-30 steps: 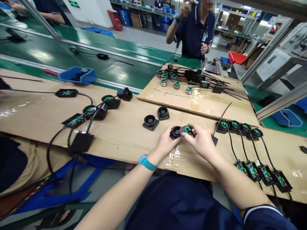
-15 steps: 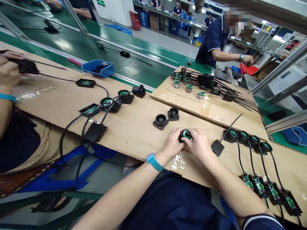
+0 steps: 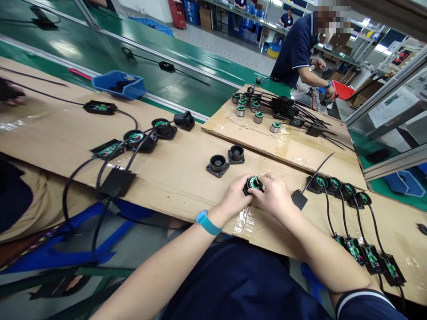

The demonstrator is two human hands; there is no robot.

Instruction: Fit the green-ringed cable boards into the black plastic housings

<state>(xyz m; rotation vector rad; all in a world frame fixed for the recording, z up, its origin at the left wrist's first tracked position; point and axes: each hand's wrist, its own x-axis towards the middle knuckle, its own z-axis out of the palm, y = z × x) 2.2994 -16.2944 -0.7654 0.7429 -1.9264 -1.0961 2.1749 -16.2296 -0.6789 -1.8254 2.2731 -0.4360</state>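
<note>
A small black round housing (image 3: 252, 185) with a green ring showing on top is gripped between both hands, low over the cardboard-covered bench (image 3: 187, 173), right at the near edge in front of the person. The left hand (image 3: 234, 196) is curled around its left side, fingers closed on the black body; a blue wristband (image 3: 207, 223) is worn on that wrist. The right hand (image 3: 275, 197) is cupped over the right side, thumb and fingertips pressed onto the top by the green ring — so both hands are closed on the same part, not spread.

Just beyond the hands, two empty black housings (image 3: 227, 160) are sat side by side on the cardboard. To the right, a row of four finished units (image 3: 340, 189) with green tops is laid out, each wired by a black cable to a small circuit board (image 3: 370, 260) nearer the bench edge. A flat black square piece (image 3: 299, 199) is lying just beside the right hand.

Off to the left, more wired units (image 3: 143, 138) and a black cover plate (image 3: 116, 182) are spread around. A blue bin (image 3: 118, 84) is parked by the green conveyor (image 3: 110, 53). Further back, a second cardboard sheet (image 3: 287, 138) is loaded with small silver-and-green cylinders (image 3: 253, 111) and cables — a co-worker in dark blue (image 3: 296, 49) is bent over behind it.
</note>
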